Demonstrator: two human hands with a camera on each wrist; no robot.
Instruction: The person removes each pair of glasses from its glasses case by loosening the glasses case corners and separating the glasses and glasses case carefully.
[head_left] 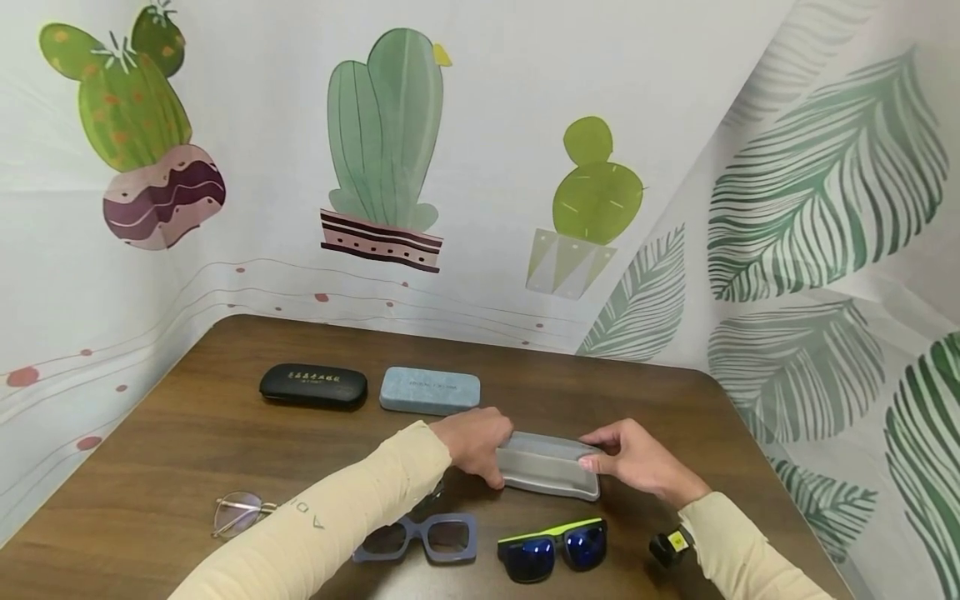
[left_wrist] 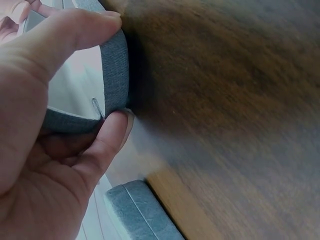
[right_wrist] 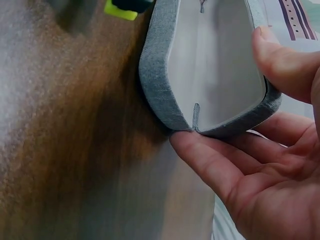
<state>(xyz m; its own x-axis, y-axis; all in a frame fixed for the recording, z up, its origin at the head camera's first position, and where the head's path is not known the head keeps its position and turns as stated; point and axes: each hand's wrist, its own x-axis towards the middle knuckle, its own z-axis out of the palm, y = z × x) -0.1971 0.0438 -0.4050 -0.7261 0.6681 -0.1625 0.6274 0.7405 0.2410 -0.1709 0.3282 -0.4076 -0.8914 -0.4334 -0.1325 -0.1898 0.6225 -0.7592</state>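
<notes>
A grey glasses case (head_left: pixel 546 468) stands open toward me near the middle of the table, its pale lining showing. My left hand (head_left: pixel 477 443) grips its left end. In the left wrist view the thumb lies over the case's fabric edge (left_wrist: pixel 116 70) and a finger presses at the hinge corner. The opposite end is held by my right hand (head_left: pixel 639 463). The right wrist view shows that thumb on one rim and a fingertip by the hinge corner, with the fabric side of the case (right_wrist: pixel 157 90) facing the table.
Behind lie a black glasses case (head_left: pixel 313 387) and a light blue glasses case (head_left: pixel 430 391). In front are sunglasses with blue lenses (head_left: pixel 553 550), purple-framed glasses (head_left: pixel 417 538) and thin-rimmed glasses (head_left: pixel 238 513) partly under the left sleeve. A dark object with a yellow patch (head_left: pixel 667 547) sits by the right cuff.
</notes>
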